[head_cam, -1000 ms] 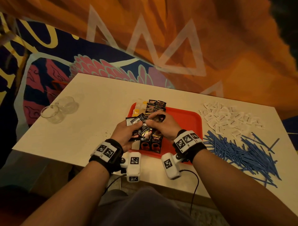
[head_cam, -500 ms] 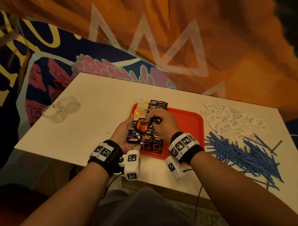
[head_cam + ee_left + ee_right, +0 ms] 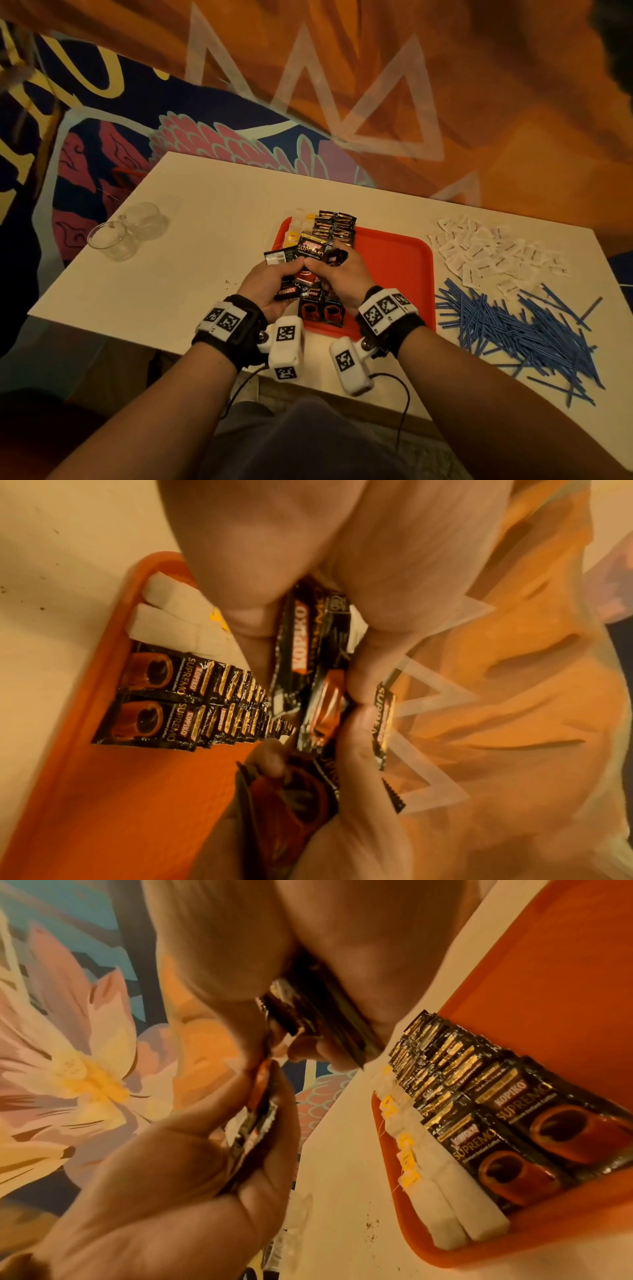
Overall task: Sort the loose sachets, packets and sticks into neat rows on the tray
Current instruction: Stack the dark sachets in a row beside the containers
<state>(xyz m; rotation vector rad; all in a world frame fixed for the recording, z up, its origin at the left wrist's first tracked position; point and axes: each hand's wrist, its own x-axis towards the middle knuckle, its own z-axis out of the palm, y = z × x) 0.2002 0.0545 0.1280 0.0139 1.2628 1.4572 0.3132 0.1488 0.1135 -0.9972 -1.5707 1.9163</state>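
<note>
Both hands meet over the left part of the red tray (image 3: 394,260). My left hand (image 3: 270,284) grips a bunch of black coffee packets (image 3: 310,251) fanned upward. My right hand (image 3: 337,274) pinches packets from the same bunch, thumb against the left thumb. On the tray two overlapping rows of black coffee packets (image 3: 178,696) (image 3: 486,1110) lie beside a row of white tea bags (image 3: 171,615) (image 3: 435,1191) with yellow tags. On the table to the right are a heap of white sachets (image 3: 493,257) and a pile of blue sticks (image 3: 513,329).
Two clear glass cups (image 3: 126,229) stand at the table's left side. The white table (image 3: 205,219) has its near edge just under my wrists. The tray's right half (image 3: 404,274) holds nothing. A patterned wall rises behind the table.
Both hands have risen slightly and turned the bunch, so a packet face now stands upright above the thumbs. The view has shifted a little.
</note>
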